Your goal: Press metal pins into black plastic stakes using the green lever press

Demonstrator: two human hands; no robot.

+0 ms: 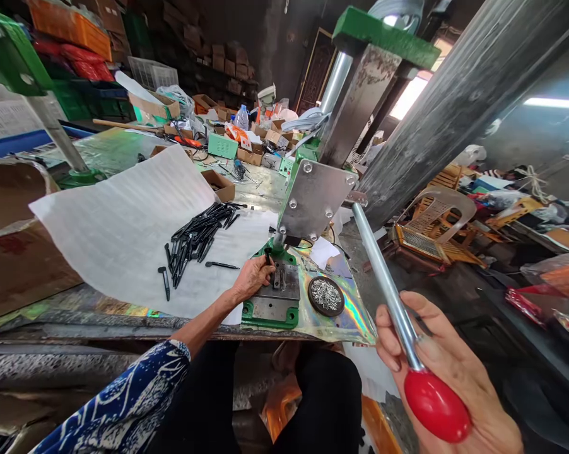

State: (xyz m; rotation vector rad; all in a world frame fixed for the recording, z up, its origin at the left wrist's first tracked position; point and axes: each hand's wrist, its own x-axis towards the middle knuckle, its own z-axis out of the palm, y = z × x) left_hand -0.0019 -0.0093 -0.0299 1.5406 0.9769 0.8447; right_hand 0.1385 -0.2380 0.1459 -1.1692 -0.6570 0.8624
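Observation:
My left hand (255, 277) is closed on a slim black plastic piece (268, 257), held upright over the metal base plate (284, 280) of a green hand press (320, 189). My right hand (455, 378) wraps around the press lever (388, 284), a steel rod with a red knob (436, 405) against the palm. Left of the press, a pile of similar black pieces (194, 243) lies on a white sheet (137, 221), with a few loose ones nearby. To the right of the base, a round dark dish (326, 296) holds many tiny silvery metal parts.
A brown cardboard box (24, 252) stands at the left edge, near another green press (76, 145). Small boxes, a green box (222, 145) and tools crowd the back of the table. A thick grey post (436, 88) rises right of the press; a chair (426, 227) stands beyond.

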